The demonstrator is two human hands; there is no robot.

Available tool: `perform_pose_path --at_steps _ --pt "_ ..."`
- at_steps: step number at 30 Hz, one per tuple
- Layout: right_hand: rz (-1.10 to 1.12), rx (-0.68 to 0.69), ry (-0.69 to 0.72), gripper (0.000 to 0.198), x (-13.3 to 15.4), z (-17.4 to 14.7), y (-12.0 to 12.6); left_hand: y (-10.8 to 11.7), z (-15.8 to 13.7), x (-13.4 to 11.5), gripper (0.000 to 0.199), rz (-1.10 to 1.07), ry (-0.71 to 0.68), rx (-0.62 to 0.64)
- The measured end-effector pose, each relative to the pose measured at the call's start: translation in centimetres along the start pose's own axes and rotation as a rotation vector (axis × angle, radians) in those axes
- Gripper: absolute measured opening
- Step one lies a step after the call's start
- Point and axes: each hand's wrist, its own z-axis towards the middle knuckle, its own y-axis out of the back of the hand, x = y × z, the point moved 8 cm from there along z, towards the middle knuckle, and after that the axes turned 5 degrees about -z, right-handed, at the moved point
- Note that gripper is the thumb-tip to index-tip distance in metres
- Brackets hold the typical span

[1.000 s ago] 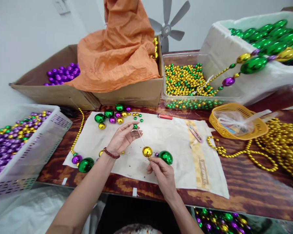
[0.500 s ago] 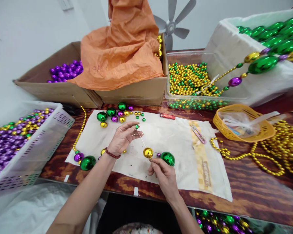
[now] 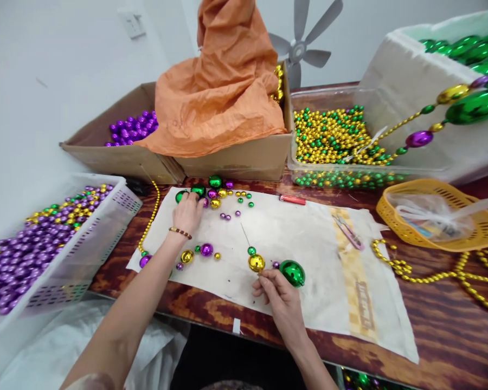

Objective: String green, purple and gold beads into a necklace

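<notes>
The right hand (image 3: 278, 300) pinches the lower end of a thin needle (image 3: 246, 236), its fingers closed just under a gold bead (image 3: 256, 263) threaded on it. A small green bead (image 3: 251, 251) sits on the needle right above the gold bead, and the bare tip slants up and away beyond it. A large green bead (image 3: 291, 272) lies just right of the gold bead, with a tiny purple bead between them.

The left hand (image 3: 188, 212) reaches well up and left of the gold bead, fingers curled down onto a cluster of loose beads (image 3: 217, 192); whether it grips one cannot be told. All of this rests on a white cloth (image 3: 309, 254) spread over the wooden surface (image 3: 451, 325). Right of the gold bead lie small scissors (image 3: 348, 233); beyond it a red lighter (image 3: 291, 200). Far left stands a white basket (image 3: 85, 254) of purple beads.
</notes>
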Motion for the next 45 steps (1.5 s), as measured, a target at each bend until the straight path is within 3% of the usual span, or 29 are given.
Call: perform_pose_path --at_steps 3,9,12,16,19,24,31,38,45 --pt "0.004 0.012 0.002 0.031 -0.1 -0.1 -0.3 -0.5 1.5 0.9 0.039 0.187 0.053 0.072" --pt "0.036 0.082 -0.005 0.029 -0.3 -0.3 -0.8 -2.3 2.3 1.6 0.036 0.165 0.098 0.124" --pt "0.06 0.15 -0.023 0.027 -0.7 -0.3 -1.2 -2.0 1.9 1.9 0.03 -0.021 0.033 0.029" --pt "0.119 0.17 -0.062 0.028 -1.3 -0.2 -1.6 -0.6 -0.6 0.2 0.029 -0.509 -0.206 -0.081" --pt "0.155 0.133 -0.087 0.031 -1.4 -0.1 -1.5 0.4 -3.5 -1.9 0.033 -0.812 -0.333 -0.069" --pt "0.147 0.074 -0.108 0.035 -0.9 0.1 -0.9 1.6 -7.0 -5.3 0.033 -1.036 -0.409 -0.013" --pt "0.216 0.021 -0.122 0.035 -1.0 0.2 -0.2 1.5 -7.6 -5.9 0.032 -1.176 -0.306 0.001" --pt "0.216 0.01 -0.129 0.037 -0.8 0.2 -0.3 0.6 -7.0 -5.9 0.032 -1.483 -0.026 0.092" --pt "0.232 -0.011 -0.147 0.038 -0.9 0.3 -0.4 0.9 -7.6 -7.6 0.031 -1.62 0.018 0.137"
